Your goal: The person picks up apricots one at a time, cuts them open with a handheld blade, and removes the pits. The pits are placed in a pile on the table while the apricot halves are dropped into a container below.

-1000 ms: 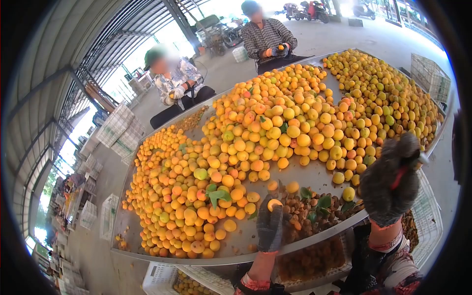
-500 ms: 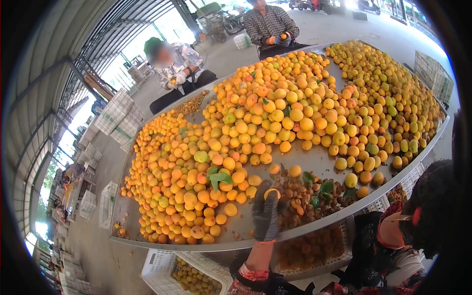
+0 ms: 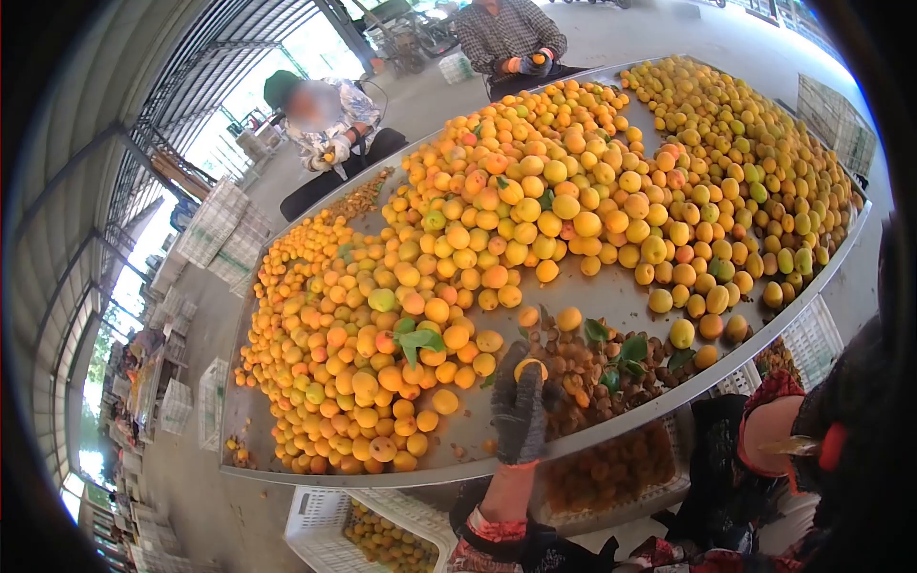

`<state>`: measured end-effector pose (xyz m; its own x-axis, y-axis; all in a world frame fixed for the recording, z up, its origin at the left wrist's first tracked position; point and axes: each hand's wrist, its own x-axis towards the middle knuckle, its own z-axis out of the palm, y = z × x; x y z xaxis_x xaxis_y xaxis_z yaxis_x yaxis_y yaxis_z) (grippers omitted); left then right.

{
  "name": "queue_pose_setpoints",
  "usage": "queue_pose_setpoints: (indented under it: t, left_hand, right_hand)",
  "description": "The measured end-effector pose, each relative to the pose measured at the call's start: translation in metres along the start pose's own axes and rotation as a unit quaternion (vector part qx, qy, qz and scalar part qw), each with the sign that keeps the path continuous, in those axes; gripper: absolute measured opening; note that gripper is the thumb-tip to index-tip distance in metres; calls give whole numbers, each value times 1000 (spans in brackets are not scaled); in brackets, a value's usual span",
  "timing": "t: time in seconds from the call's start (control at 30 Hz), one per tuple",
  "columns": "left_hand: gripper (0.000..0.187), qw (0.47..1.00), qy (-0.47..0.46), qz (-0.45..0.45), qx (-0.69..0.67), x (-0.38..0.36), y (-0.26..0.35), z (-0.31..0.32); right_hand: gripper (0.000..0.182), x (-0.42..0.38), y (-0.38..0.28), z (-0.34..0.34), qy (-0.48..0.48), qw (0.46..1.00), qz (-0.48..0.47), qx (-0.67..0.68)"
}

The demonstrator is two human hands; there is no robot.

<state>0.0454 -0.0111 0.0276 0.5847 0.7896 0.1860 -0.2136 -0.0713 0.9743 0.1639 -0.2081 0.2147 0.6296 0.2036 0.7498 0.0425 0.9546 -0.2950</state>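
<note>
My left hand [image 3: 519, 415], in a dark grey glove, reaches over the near edge of the metal table. Its fingers are closed on an apricot [image 3: 531, 367], partly covered by them. Beside it lies a brown heap of apricot pits [image 3: 573, 374] with green leaves [image 3: 630, 350]. A large mound of apricots [image 3: 382, 315] spreads just to its left and beyond. At the far right, my right hand [image 3: 850, 411] is dark and partly cut off by the lens edge. It appears closed round a small red-handled tool [image 3: 831, 446] with a thin metal tip pointing left.
The metal table [image 3: 458, 475] has a raised rim. Below its near side stand white crates [image 3: 310, 520] with apricots and a crate of brownish fruit [image 3: 611, 473]. Two people [image 3: 330, 119] sit across the table, handling fruit. Stacked crates [image 3: 222, 229] stand at left.
The whole view has shifted slightly. My left hand keeps hold of the apricot near the pits. The red-handled tool sits lower and farther right, its tip showing more clearly.
</note>
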Motion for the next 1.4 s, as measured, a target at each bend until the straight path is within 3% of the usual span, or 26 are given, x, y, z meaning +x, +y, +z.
queue_pose_setpoints:
  t: [0.17, 0.47, 0.67, 0.77, 0.83, 0.97, 1.4]
  left_hand:
    - [34, 999, -10, -42, -27, 0, -4, -1]
    - [37, 1000, -21, -7, -1, -3, -4, -1]
    - [36, 997, -24, -59, -36, -4, -11, -4]
    - [35, 999, -30, -25, -13, -3, -9, -5]
    - [35, 991, -19, -99, -83, -5, -8, -4]
    - [37, 995, -4, -60, -78, -5, -2, 2]
    - [36, 993, 2, -88, -74, -7, 1, -2]
  right_hand:
    - [20, -1, -3, -4, 10, 1000, -7, -15]
    - [20, -1, -11, -4, 8, 999, -17, -26]
    - [20, -3, -19, -5, 8, 999, -20, -37]
    - [20, -1, -20, -4, 6, 999, -25, -40]
    - [20, -1, -22, -5, 3, 999, -26, -42]
    - [20, -3, -23, -7, -1, 999, -31, -41]
    - [21, -5, -33, -12, -17, 998, -44, -43]
